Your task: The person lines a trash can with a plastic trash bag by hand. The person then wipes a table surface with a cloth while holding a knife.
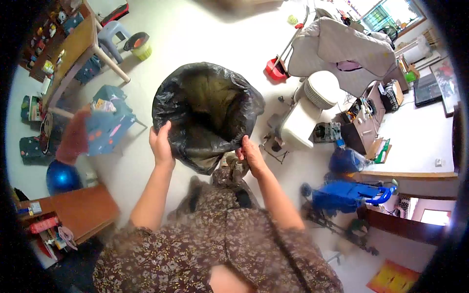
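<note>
A black bin bag [183, 146] is held up in front of my body, its round mouth facing up towards me. Its rim is spread wide, and the inside looks dark olive; whether a bin sits inside it I cannot tell. My left hand [162, 145] grips the bag's near left side, with the thumb on the outer face. At the near right edge, my right hand [253, 155] pinches the rim between thumb and fingers. Some of the fingers of both hands are hidden behind the plastic.
A yellow-green bin [141, 49] stands by a grey stool [111, 38] at the far left. A red dustpan [277, 71] and a white chair [300, 119] are ahead to the right. A folded blue cart [342, 196] stands right, a wooden cabinet [88, 212] left.
</note>
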The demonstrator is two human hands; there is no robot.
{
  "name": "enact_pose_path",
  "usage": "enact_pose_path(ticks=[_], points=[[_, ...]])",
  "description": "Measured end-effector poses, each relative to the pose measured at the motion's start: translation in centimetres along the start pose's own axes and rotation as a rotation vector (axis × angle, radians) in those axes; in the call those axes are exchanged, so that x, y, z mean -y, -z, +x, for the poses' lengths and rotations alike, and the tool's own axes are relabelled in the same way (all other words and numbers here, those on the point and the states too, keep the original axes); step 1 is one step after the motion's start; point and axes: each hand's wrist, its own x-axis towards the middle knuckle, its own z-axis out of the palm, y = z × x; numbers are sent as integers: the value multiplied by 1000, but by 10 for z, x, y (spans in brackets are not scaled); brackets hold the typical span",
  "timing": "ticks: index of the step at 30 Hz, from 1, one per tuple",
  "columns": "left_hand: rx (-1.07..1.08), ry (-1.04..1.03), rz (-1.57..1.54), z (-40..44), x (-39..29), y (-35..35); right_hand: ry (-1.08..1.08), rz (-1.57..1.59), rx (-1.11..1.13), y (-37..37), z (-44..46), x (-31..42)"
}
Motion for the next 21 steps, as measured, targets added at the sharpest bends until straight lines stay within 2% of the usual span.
enact_pose_path(ticks=[2, 4, 6, 8, 10, 12, 13, 14, 17, 19, 21], points=[[9, 55, -49, 24, -3, -20, -1, 38, 19, 10, 28, 11], [-21, 98, -48, 46, -11, -36, -108, 186, -47, 18, 52, 28], [-79, 116, -109, 71, -18, -51, -71, 169, -26, 23, 81, 42], [-124, 89, -113, 93, -21, -62, -33, -23, 93, 23, 106, 59], [-202, 54, -106, 120, -21, -66, -59, -24, 183, 14, 126, 82], [-250, -24, -139, 139, -25, -79, -11, -74, 428, 3, 144, 98], [-302, -66, -105, 154, -27, -85, -66, 5, 521, 0, 163, 96], [-349, -107, -73, 168, -28, -89, -31, 90, 570, -11, 172, 110], [-392, -161, -15, 221, -32, -100, -128, 154, 478, -39, 226, 118], [-383, -163, 27, 252, -36, -100, -164, -17, 359, -54, 260, 120], [-335, -114, -112, 296, -47, -104, -171, 15, 282, -71, 293, 142]])
